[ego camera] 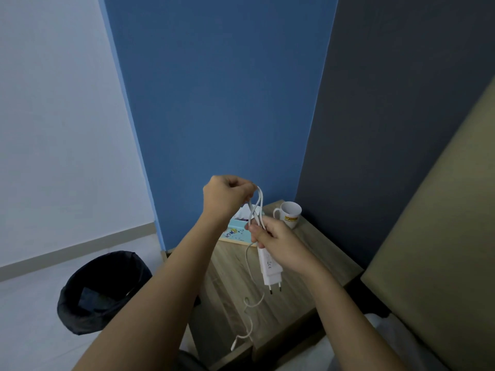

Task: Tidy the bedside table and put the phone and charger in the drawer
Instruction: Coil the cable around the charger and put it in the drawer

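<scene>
Both hands are raised above the wooden bedside table (pixel 316 253). My right hand (pixel 278 242) grips a white charger (pixel 271 269) with its plug pins pointing down. My left hand (pixel 227 195) is closed on loops of the charger's white cable (pixel 257 207), lifted above the right hand. The cable's loose end (pixel 247 325) dangles down past the table's front edge. No phone is in view, and the drawer front is mostly hidden behind my arms.
A white mug (pixel 290 214) stands at the table's back corner. A light-blue tissue box (pixel 235 231) sits at the back left, partly behind my hands. A black-lined bin (pixel 101 290) stands on the floor to the left. A padded headboard (pixel 442 236) rises on the right.
</scene>
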